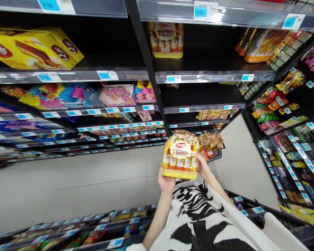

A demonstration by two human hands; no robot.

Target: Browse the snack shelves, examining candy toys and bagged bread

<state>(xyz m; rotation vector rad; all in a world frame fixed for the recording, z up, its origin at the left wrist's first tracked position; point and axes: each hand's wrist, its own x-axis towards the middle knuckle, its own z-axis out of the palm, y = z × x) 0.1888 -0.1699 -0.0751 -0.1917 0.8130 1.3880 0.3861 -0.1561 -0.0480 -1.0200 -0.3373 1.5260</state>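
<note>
Between my two hands I hold a yellow packaged pack of soft bread, its printed front turned up towards me. My left hand grips its lower left corner from beneath. On its right side, my right hand is closed around the edge, with the fingers partly hidden behind the pack. Just behind it, a dark shopping basket on the floor carries more shiny golden bread packs, partly covered by the one I hold.
In front rises a black shelf unit with price tags. One similar bread pack stands on an upper shelf, and yellow boxes lie to the left. Bagged snacks fill the right-hand rack. Grey tiled floor runs between the shelves.
</note>
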